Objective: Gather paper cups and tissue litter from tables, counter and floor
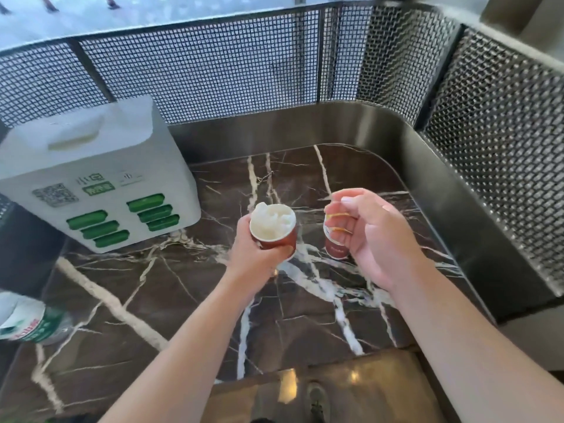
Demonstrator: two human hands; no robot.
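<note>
Two cups are in play above the dark marbled counter (128, 300). The left hand (253, 251) is gripping one cup (276, 236) from below and behind, fingers closed round its wall, mouth facing up and stuffed with white tissue (272, 219). The right hand (366, 236) is curling loosely round the second cup (335, 244), thumb and fingers at its rim; whether this cup is standing on the counter or already lifted, I cannot tell. Its axis is running roughly upright, leaning slightly. The cups are sitting side by side, near but apart, so nesting one into the other looks like a short sideways move, the right hand being nearer.
</note>
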